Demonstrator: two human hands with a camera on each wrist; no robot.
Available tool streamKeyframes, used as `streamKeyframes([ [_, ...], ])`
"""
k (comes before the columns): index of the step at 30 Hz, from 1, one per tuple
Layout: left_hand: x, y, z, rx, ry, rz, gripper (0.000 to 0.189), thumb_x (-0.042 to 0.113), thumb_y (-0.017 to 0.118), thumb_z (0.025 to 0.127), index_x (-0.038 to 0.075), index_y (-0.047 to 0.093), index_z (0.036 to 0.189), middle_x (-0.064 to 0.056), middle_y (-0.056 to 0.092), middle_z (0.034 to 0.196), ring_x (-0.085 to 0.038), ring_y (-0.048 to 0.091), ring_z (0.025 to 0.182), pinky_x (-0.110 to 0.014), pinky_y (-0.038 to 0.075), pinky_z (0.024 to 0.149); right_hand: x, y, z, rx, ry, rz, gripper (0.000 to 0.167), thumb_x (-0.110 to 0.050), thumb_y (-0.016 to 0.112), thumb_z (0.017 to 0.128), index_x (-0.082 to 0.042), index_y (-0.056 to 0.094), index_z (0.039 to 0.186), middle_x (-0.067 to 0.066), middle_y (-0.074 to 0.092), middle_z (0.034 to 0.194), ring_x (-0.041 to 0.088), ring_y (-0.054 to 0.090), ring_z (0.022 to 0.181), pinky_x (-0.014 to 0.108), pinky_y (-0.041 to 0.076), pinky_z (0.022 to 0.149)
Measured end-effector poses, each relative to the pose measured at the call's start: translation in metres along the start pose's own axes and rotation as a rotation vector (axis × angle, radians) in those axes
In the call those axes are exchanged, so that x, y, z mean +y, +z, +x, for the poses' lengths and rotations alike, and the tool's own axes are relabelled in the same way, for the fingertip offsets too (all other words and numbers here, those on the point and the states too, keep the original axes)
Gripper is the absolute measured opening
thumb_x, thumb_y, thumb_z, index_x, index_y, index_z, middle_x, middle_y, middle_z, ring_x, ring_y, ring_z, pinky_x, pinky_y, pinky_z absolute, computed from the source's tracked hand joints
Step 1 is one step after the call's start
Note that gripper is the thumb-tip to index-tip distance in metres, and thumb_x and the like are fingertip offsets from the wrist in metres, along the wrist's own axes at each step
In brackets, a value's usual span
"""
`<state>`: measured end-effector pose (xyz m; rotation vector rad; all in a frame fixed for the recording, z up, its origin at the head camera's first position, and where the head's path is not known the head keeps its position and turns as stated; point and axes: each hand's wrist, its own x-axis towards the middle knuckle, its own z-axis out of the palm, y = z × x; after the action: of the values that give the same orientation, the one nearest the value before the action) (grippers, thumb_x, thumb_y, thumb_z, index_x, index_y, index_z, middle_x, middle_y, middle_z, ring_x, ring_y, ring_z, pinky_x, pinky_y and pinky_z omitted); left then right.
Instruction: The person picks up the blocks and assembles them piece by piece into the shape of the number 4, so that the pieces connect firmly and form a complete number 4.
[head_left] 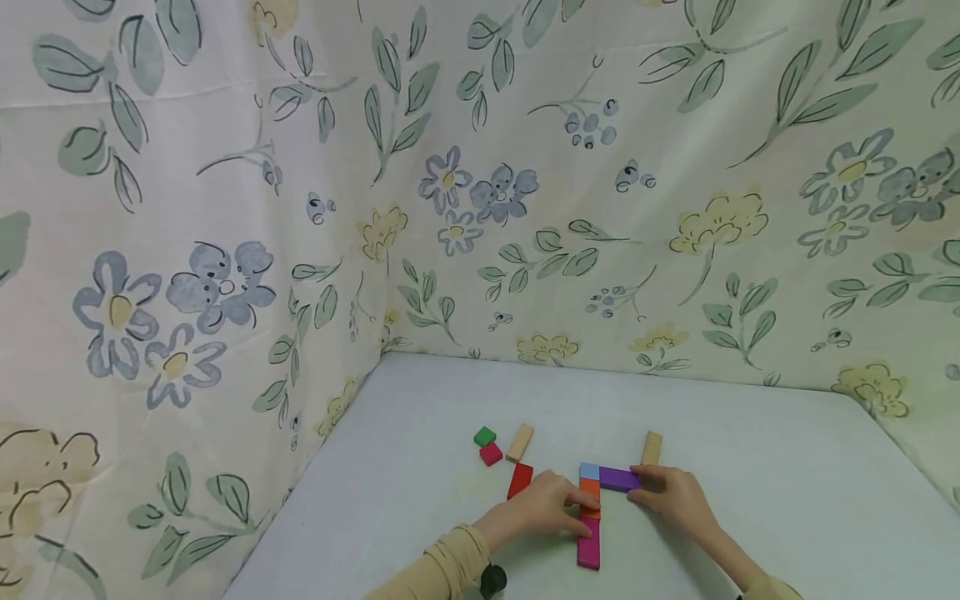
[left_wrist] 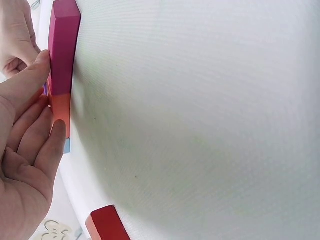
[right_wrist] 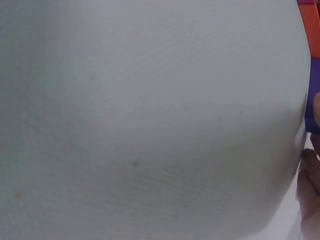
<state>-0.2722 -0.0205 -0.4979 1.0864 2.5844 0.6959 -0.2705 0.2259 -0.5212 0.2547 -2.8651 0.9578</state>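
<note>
On the white table, a magenta block, an orange block and a light blue block form a straight column. A purple block extends right from the column's top, forming a corner. My left hand touches the column from the left, its thumb by the magenta block and fingers along the orange one; the left wrist view shows the same contact. With thumb and forefinger, my right hand pinches the right end of the purple block. Only fingertips of that hand show at the right wrist view's edge.
A red block lies just beyond my left hand. Farther back are a green block, a crimson block and a plain wooden block. Another wooden block stands behind my right hand. Floral cloth surrounds the table.
</note>
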Motion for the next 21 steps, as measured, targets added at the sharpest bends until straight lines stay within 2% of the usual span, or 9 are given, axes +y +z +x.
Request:
streamKeyframes([
  [11,-0.0024,0.0015,0.0016,-0.005,-0.001,0.004,0.040,0.033,0.075,0.080,0.028,0.067,0.119,0.019,0.070,0.097,0.005,0.040,0.069,-0.011,0.035,0.059,0.0006,-0.0026,-0.0035,0.028,0.003,0.019,0.040,-0.023,0.076,0.078,-0.004,0.069,0.112,0.017,0.069,0.111,0.040,0.059,0.111,0.051,0.048,0.091],
  [21,-0.0021,0.0017,0.0021,-0.008,-0.007,0.007,0.039,0.033,0.075,0.081,0.029,0.067,0.119,0.018,0.069,0.087,0.003,0.038,0.065,-0.013,0.032,0.055,0.0019,-0.0037,-0.0069,0.036,0.004,0.044,0.039,-0.023,0.076,0.079,-0.005,0.069,0.112,0.015,0.069,0.111,0.039,0.059,0.112,0.048,0.049,0.090],
])
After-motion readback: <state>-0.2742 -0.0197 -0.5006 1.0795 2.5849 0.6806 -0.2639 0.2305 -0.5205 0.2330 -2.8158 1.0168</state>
